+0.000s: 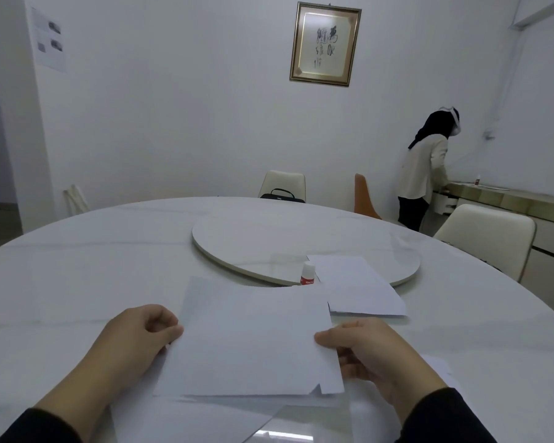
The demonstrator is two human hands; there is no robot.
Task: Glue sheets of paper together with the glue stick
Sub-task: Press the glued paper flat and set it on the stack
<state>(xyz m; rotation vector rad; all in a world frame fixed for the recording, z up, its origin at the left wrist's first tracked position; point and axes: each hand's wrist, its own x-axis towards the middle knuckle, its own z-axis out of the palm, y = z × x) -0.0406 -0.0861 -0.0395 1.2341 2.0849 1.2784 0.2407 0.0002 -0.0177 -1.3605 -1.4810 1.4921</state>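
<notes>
Left hand (141, 337) and right hand (362, 350) pinching paper sheet (250, 340) at table's near edge; capped glue stick (308, 274) untouched, likely next.

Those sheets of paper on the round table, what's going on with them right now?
A person seated at the white round table holds a sheet of paper by its side edges, the left hand on one edge, the right hand on the other. More loose sheets lie under it. The glue stick stands capped just beyond, beside another paper stack, and neither hand touches it. Another person stands at a counter in the background.
</notes>
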